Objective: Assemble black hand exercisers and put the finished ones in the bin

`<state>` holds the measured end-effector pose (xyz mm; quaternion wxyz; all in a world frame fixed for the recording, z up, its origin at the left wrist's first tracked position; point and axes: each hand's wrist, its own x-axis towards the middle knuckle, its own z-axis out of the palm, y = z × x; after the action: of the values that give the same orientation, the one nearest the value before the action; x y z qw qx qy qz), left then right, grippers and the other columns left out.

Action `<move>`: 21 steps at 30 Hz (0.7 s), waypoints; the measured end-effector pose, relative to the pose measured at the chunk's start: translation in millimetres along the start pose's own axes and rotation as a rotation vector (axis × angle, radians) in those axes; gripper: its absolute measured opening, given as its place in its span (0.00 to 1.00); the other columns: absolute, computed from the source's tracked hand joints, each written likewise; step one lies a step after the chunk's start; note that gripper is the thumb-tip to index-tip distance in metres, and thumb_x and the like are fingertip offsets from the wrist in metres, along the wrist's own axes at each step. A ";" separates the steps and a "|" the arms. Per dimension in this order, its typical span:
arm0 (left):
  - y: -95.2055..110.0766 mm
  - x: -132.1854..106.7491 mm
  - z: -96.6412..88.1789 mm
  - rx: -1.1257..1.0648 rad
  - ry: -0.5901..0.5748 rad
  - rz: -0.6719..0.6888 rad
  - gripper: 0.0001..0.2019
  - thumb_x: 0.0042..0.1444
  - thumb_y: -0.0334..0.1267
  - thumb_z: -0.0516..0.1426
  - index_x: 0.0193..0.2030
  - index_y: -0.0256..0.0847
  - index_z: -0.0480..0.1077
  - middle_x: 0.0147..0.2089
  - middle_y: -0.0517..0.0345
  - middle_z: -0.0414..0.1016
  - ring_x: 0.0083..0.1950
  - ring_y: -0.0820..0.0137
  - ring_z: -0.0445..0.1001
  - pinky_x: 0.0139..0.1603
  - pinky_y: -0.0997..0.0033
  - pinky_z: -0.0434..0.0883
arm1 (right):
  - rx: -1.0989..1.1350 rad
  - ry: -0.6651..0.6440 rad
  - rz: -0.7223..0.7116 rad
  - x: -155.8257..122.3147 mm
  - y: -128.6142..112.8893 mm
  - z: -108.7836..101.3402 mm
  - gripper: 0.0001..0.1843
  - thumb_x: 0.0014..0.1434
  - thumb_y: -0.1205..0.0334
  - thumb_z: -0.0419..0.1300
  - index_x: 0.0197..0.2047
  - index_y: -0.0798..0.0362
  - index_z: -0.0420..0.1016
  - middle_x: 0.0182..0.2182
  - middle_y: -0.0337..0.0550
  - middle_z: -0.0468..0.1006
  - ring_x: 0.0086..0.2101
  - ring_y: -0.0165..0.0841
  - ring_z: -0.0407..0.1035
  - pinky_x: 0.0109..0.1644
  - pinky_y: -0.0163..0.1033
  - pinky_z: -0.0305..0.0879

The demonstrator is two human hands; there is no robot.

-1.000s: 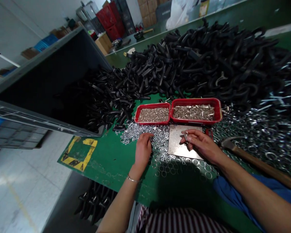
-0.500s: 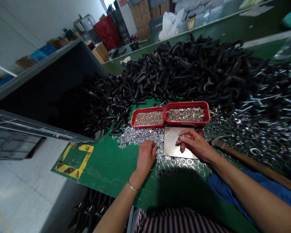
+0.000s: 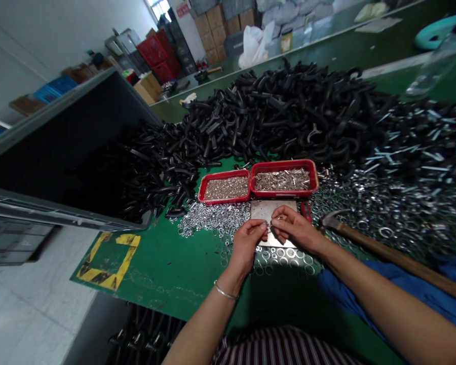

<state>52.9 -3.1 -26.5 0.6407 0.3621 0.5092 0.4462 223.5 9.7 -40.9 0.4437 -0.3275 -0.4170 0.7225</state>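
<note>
My left hand (image 3: 247, 244) and my right hand (image 3: 294, 230) meet fingertip to fingertip over a small steel plate (image 3: 268, 209) on the green table (image 3: 167, 268). Both pinch a small shiny metal part (image 3: 270, 222) between them; I cannot make out what it is. Loose silver washers (image 3: 209, 217) lie left of the plate, larger rings (image 3: 285, 256) under my wrists. Beyond the plate sit two red trays, the left tray (image 3: 223, 187) full of small nuts, the right tray (image 3: 284, 180) full of bolts.
A big heap of black curved parts (image 3: 289, 111) fills the far table. A dark grey crate (image 3: 61, 152) lies tipped at the left. A hammer (image 3: 383, 251) lies right of my right hand, among shiny rings (image 3: 403, 213). Cartons and red crates stand at the back.
My left hand left the washer pile and moved right to join my right hand over the plate. The view also shifted left and down a little.
</note>
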 end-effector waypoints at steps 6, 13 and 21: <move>2.2 -4.2 0.4 -0.005 -0.053 -0.023 0.14 0.51 0.42 0.67 0.40 0.35 0.76 0.32 0.58 0.76 0.31 0.76 0.71 0.36 0.74 0.67 | 0.059 -0.062 0.047 -2.1 1.0 3.3 0.18 0.58 0.50 0.67 0.43 0.49 0.65 0.24 0.31 0.71 0.20 0.25 0.63 0.25 0.33 0.58; 3.6 -7.3 -4.9 -0.170 -0.087 -0.125 0.16 0.47 0.42 0.70 0.40 0.35 0.76 0.33 0.58 0.74 0.33 0.76 0.71 0.37 0.74 0.68 | 0.207 -0.047 0.155 -3.1 -4.8 2.7 0.18 0.57 0.53 0.69 0.43 0.50 0.67 0.27 0.34 0.71 0.26 0.27 0.68 0.29 0.34 0.66; 7.6 -9.6 -9.2 0.306 -0.036 0.220 0.08 0.57 0.42 0.63 0.39 0.41 0.77 0.34 0.55 0.76 0.36 0.69 0.73 0.42 0.66 0.71 | 0.033 0.036 0.124 -2.5 -4.5 -0.9 0.15 0.59 0.52 0.66 0.42 0.49 0.69 0.28 0.37 0.73 0.28 0.31 0.71 0.34 0.39 0.71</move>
<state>41.6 -9.4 -18.3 0.5344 0.5168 0.5169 0.4244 227.0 8.9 -37.0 0.4105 -0.3583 -0.3760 0.7495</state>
